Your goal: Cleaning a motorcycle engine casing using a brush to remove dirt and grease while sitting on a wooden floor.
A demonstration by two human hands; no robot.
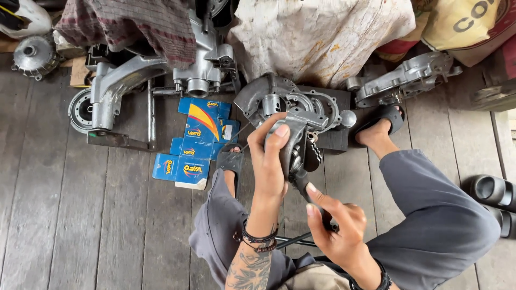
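Grey metal engine part held upright above a weathered plank floor, between two sandalled feet. Left hand clasped around the part's near side, thumb on top. Right hand clenched on a dark-handled tool set against the part's lower end. Just behind, a round engine casing on a dark block. To the left, several blue cardboard boxes strewn flat on the boards, one touching the left sandal. Farther left, a large silver engine assembly partly draped in a checked cloth. Beyond, a stained white cloth, sacks and another casing half crowding the far edge. Black rubber sleeves at right.
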